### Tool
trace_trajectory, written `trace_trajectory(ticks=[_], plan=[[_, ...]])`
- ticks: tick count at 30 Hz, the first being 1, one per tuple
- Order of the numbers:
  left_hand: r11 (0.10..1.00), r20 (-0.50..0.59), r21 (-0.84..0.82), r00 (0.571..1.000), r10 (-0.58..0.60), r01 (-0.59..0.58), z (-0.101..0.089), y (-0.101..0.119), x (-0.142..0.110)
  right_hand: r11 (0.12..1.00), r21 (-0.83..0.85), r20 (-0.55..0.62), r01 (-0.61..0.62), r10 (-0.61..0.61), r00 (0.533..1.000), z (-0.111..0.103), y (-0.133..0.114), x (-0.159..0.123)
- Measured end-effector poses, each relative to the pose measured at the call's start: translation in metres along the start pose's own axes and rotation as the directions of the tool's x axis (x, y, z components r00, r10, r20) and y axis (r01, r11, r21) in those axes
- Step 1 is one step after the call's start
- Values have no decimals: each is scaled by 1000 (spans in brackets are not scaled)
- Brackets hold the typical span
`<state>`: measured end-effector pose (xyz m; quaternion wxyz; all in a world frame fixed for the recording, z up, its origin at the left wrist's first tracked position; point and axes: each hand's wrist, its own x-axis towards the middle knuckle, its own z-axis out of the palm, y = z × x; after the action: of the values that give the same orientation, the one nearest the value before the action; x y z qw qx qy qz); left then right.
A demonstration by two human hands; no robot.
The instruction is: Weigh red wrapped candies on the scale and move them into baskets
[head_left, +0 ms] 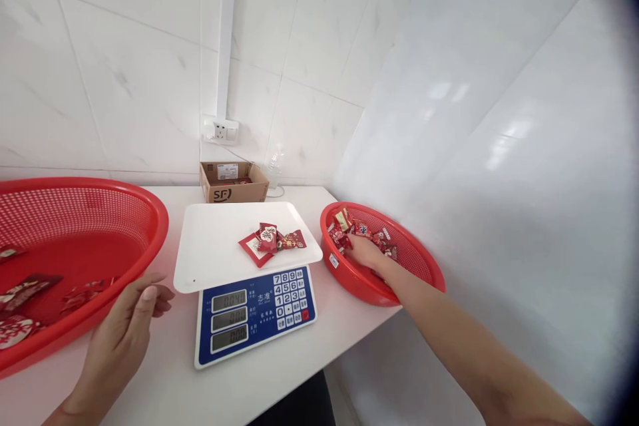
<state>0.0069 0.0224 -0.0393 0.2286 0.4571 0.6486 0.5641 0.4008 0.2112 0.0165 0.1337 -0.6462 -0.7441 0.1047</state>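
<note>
My right hand [363, 250] reaches into the small red basket [424, 259] on the right, among red snack packets [362, 229]. Its fingertips are hidden among the packets, so I cannot see whether it grips one. My left hand [127, 319] hovers beside the rim of the large red basket [154, 226], fingers loosely bent and nothing in them. Between the hands stands a digital scale [257, 316] with a blue keypad panel and a white tray [214, 239]. A few small red packets [268, 237] lie overlapping on the tray's right half. The scale's top display seems to read 0.040.
Several dark red packets [30, 293] lie in the large basket. Behind the scale are an open cardboard box [234, 193] and a clear plastic bottle [275, 165]. A socket [219, 131] is on the tiled wall. The white table [279, 379] ends at its front edge.
</note>
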Motion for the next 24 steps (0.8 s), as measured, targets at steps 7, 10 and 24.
trace_trajectory(ticks=[7,10,24], plan=[[1000,1,0,1000,30,-30,-1,-3,-1,987,98,-39,-130,134,990,-31,-16,-1],[998,9,-22,998,65,-65,-1,-2,0,981,186,-100,-46,66,993,-35,-43,-4],[990,13,-80,993,115,-114,2,6,-4,845,11,97,534,-532,841,-2,-132,-49]])
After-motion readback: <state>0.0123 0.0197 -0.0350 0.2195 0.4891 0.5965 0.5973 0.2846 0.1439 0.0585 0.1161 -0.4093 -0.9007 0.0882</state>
